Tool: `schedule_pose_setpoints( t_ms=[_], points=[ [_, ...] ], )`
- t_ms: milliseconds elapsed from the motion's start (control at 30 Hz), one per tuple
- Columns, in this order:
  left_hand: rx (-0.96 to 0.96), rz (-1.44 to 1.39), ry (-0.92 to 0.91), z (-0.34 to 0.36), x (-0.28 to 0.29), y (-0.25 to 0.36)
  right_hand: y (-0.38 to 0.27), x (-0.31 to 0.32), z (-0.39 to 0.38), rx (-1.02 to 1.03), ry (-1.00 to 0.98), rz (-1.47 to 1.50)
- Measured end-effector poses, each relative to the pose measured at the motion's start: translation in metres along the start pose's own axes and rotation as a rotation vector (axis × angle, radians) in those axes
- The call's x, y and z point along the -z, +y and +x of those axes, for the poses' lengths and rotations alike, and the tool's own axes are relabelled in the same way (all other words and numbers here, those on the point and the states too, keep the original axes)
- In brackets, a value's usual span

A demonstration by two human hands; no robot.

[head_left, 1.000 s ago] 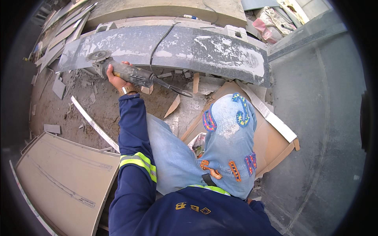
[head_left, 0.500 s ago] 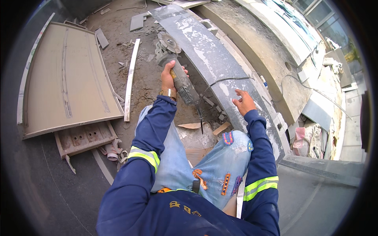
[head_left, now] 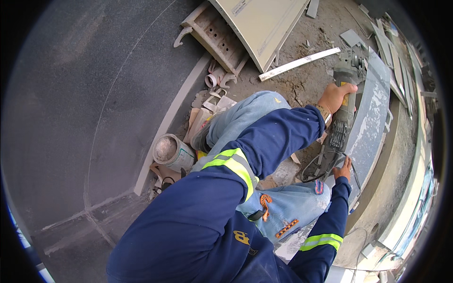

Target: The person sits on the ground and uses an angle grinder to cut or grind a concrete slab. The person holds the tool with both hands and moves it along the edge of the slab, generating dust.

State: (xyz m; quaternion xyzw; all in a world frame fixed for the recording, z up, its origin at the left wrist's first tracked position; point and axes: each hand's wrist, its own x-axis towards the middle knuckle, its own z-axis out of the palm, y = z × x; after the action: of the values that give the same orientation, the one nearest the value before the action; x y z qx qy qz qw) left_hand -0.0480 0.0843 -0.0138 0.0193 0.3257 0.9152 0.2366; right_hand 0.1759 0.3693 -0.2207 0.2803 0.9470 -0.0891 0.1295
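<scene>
My left hand (head_left: 337, 100) is closed round the body of a dusty grey angle grinder (head_left: 339, 134). The grinder's head points away from me, and its disc is turned nearly edge-on beside a grey, white-streaked stone slab (head_left: 369, 113). My right hand (head_left: 343, 170) lies at the near part of this slab with its fingers stretched out. Beside that hand loops the black power cord (head_left: 309, 166), which runs from the grinder's rear end. Whether the fingers touch the cord I cannot tell.
At my left stands a bucket (head_left: 175, 153) with pale material inside. A beige panel (head_left: 264, 28) rests over a brown perforated block (head_left: 219, 40). A white strip (head_left: 299, 63) lies on the dirt. Right of the slab runs a concrete ledge (head_left: 384, 174).
My view has swung left, so the scene sits farther right. My right hand has come down from above the slab onto its near part. The grinder stays in my left hand.
</scene>
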Motion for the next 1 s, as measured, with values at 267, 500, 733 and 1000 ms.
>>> schedule_pose_setpoints(
  t_ms=[267,500,733,1000],
  points=[
    [-0.195,-0.03,0.102,-0.024,0.031,-0.027,0.007,0.006,0.029,-0.002,-0.059,-0.125],
    [-0.06,0.354,0.169,-0.002,0.048,-0.006,-0.014,0.032,0.015,-0.016,-0.039,-0.145],
    [0.206,0.354,-0.033,0.015,0.045,-0.041,0.08,0.005,-0.124,0.212,-0.02,-0.199],
    [0.358,0.197,-0.093,-0.016,0.024,-0.137,0.172,0.122,-0.272,-0.524,-0.132,-0.148]
  ],
)
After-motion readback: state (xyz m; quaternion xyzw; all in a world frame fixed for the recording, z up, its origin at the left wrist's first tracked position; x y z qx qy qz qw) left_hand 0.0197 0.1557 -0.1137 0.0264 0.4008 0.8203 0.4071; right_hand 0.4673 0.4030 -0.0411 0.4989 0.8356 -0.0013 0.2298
